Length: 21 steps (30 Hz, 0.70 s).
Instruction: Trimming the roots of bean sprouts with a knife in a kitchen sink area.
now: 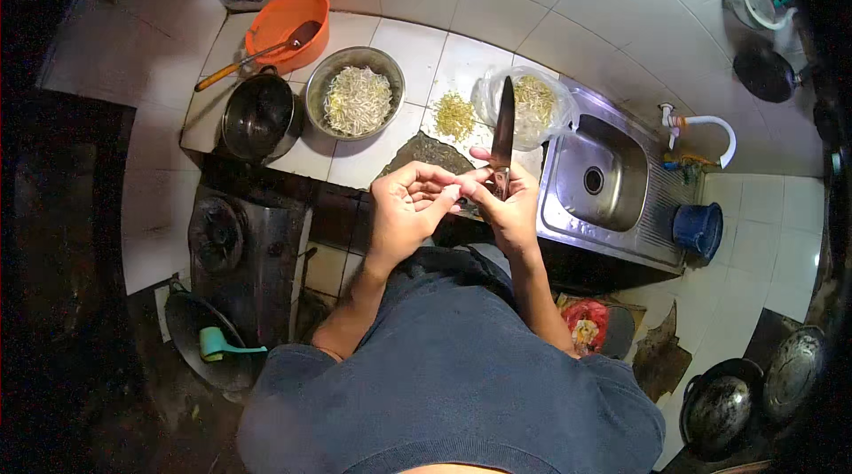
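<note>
My right hand (512, 204) grips a kitchen knife (504, 121) by its handle, the blade pointing up and away from me. The thumb and fingertips of my left hand (413, 208) meet those of my right; something small and pale seems pinched there, too small to name. Beyond my hands a metal bowl (317, 84) holds bean sprouts (359, 101). A small heap of yellowish sprout trimmings (454, 116) lies on the white tiled counter (416, 68). Right of the heap, partly behind the blade, a clear plastic bag (566, 108) holds more sprouts (534, 98).
At the counter's left stand an orange plastic basin (266, 24), with a wooden-handled utensil (226, 74) across its rim, and a dark pot (259, 118). A steel sink (602, 184) with a white faucet (715, 124) and blue bucket (697, 231) is at the right. A stove (249, 254) sits lower left.
</note>
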Motion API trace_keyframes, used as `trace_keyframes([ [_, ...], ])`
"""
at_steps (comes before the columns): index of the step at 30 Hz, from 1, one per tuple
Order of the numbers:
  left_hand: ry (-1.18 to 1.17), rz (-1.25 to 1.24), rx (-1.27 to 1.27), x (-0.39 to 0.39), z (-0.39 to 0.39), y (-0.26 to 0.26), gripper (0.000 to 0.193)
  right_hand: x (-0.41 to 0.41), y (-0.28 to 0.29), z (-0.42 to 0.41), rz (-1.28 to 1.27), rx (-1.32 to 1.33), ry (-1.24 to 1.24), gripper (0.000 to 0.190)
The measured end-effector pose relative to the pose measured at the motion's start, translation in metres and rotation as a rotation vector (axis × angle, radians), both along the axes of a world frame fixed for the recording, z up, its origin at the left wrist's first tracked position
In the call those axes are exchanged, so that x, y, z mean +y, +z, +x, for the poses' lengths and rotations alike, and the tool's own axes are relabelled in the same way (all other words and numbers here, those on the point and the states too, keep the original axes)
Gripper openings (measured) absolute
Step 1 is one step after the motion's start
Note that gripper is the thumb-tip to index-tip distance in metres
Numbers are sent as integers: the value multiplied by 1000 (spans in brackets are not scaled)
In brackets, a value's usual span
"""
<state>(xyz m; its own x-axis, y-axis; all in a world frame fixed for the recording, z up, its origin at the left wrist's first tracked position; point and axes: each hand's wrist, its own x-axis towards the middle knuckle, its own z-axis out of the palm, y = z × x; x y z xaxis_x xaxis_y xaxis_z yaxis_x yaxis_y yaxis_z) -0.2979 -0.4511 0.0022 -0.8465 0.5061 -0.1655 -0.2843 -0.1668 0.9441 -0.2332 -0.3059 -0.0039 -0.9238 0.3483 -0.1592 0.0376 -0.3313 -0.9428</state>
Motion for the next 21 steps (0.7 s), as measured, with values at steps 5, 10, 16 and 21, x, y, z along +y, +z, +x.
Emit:
trace_keyframes([
  [5, -22, 235, -287, 0, -5, -15, 19, -12, 0, -3, -106, 17, -137, 39],
  [10, -15, 423, -425, 7, 4, -23, 20, -11, -5, -2, -130, 79, -185, 41],
  [16, 22, 421, -250, 17, 12, -26, 15, -10, 0, 4, -99, 153, -173, 40],
  [21, -60, 512, -199, 19, 13, -25, 10, -7, -1, 12, -71, 218, -163, 40],
])
